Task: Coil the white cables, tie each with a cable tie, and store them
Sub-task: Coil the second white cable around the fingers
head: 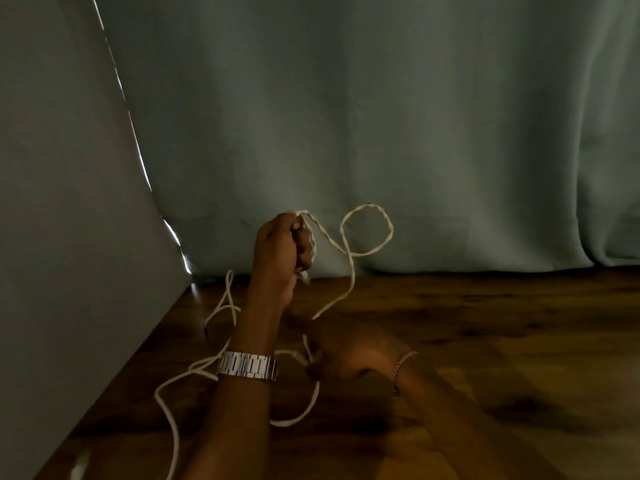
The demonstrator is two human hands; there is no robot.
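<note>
A long white cable (367,252) runs loose across the wooden table. My left hand (282,247), with a metal watch on its wrist, is raised above the table and grips a bunch of the cable in its fist; one loop stands up to its right. Lower and nearer, my right hand (346,358) is blurred and pinches another stretch of the same cable just above the tabletop. More slack trails off to the left and toward the bottom edge. No cable tie is in view.
The wooden table (485,341) ends at a grey-green curtain (381,133) behind and a grey wall (62,237) on the left. A small pale object (79,467) lies blurred at the bottom left edge.
</note>
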